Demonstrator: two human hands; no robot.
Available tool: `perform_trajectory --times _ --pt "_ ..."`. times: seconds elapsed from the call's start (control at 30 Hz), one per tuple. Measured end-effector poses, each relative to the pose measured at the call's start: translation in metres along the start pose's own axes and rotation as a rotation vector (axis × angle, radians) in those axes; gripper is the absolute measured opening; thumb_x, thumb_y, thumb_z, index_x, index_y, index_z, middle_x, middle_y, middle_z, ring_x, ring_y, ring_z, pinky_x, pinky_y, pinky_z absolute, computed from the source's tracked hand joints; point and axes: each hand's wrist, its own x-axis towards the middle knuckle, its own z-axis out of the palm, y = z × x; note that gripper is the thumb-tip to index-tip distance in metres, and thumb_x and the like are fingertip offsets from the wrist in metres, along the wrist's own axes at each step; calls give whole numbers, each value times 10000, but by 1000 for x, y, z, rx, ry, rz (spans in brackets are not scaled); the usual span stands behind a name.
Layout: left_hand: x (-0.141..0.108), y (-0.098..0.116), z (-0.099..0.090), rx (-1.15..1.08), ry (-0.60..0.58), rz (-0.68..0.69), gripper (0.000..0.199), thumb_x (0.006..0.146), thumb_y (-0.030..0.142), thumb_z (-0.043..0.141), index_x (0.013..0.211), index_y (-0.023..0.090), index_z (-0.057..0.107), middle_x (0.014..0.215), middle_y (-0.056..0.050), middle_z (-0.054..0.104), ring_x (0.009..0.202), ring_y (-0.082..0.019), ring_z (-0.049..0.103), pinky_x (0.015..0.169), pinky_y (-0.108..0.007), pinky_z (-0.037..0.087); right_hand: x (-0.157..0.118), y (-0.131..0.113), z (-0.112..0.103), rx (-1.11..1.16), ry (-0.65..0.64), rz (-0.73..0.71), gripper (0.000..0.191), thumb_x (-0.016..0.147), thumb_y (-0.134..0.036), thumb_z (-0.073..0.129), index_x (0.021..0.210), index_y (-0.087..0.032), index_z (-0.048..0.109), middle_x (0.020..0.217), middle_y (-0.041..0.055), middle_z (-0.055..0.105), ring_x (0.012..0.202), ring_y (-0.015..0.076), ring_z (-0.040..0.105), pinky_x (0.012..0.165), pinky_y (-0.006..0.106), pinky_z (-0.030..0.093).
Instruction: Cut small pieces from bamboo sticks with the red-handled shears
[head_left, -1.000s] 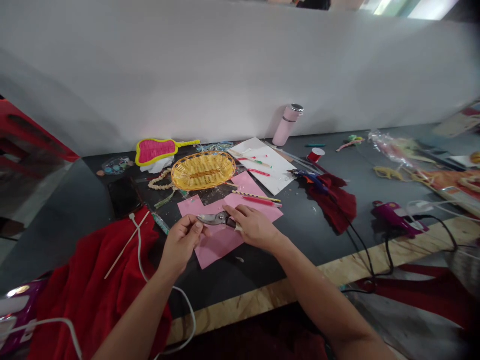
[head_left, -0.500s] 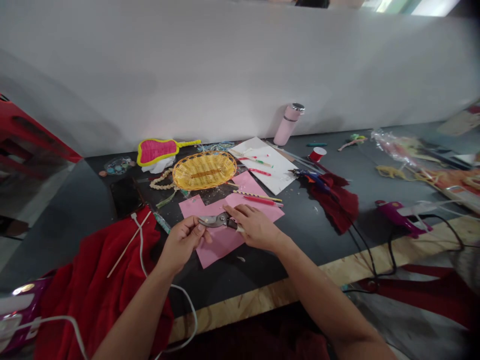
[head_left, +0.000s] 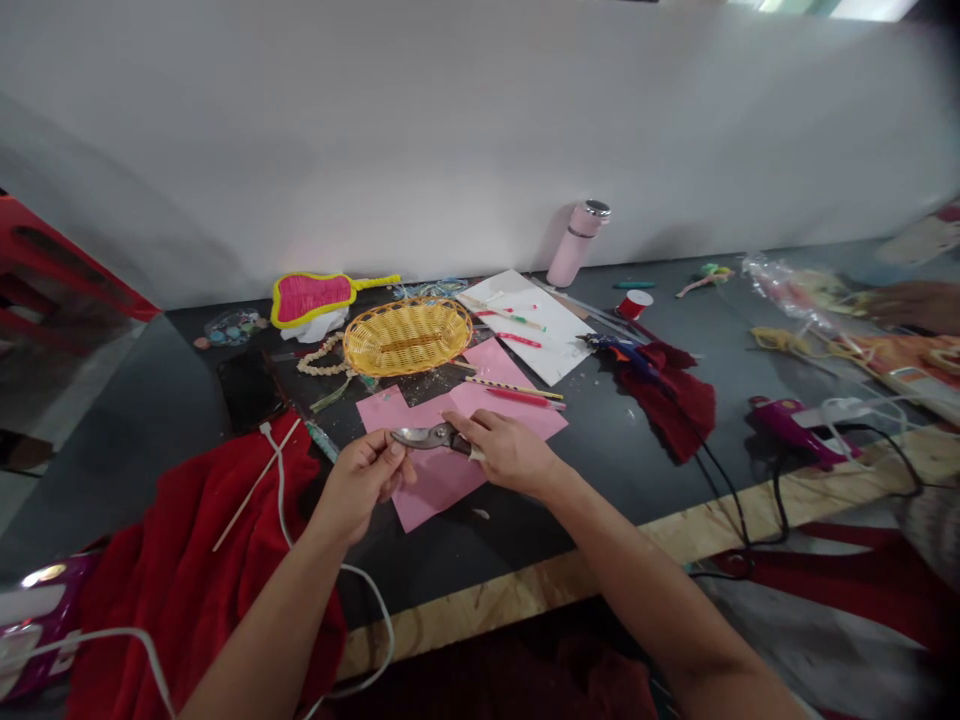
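Head view: pruners (head_left: 433, 437) gripped by right fingers (head_left: 474, 428), blades (head_left: 411, 438) at left fingers (head_left: 385, 462) (pinched closed, contents unclear).

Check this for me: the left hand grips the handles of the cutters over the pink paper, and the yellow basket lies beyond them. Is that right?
No. The head view shows the right hand gripping the handles of the cutters, while the left hand is at the blade end. The rest holds: they are over the pink paper, with the yellow basket beyond them.
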Motion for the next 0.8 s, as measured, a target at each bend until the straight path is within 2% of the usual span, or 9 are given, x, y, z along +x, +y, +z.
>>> perform_trajectory --times 0.2,0.33,0.47,0.57,0.7,0.8 --pt "0 1 0 -15 -17 16 299 764 423 655 801 136 580 544 1 605 350 -15 243 378 -175 157 0 2 1 6 33 -28 630 821 -136 416 1434 -166 273 1105 128 524 970 222 501 865 379 437" --pt "0 1 -2 9 -60 13 302 767 430 648 760 135 582 534 -7 602 359 -22 260 385 -178 155 -1 6 4 70 16 -71 699 779 -98 429 1445 -187 236 1138 119 509 1013 217 487 886 374 430" --pt "1 -1 -2 11 -82 -11 282 785 415 628 783 137 584 537 4 596 360 -19 247 386 -174 148 -1 7 4 86 3 -69 679 796 -101 421 1443 -197 241 1132 111 515 997 206 498 889 360 428" --pt "3 -3 -1 74 -2 26 278 809 418 591 776 142 575 592 -6 626 368 -23 263 389 -178 188 0 4 4 47 -12 10 624 824 -131 424 1428 -188 279 1090 111 537 947 204 524 870 347 435" --pt "4 -5 2 300 144 162 223 819 377 576 823 158 612 747 -40 687 494 -81 468 463 -194 311 1 -4 3 14 -28 117 575 864 -179 418 1423 -204 284 1088 105 553 901 199 556 845 328 438" --pt "4 -7 2 407 213 211 196 810 347 569 781 165 636 728 -42 690 568 -122 536 503 -209 348 1 -7 3 0 -33 122 553 877 -187 411 1418 -203 297 1096 108 560 905 200 564 839 314 434"
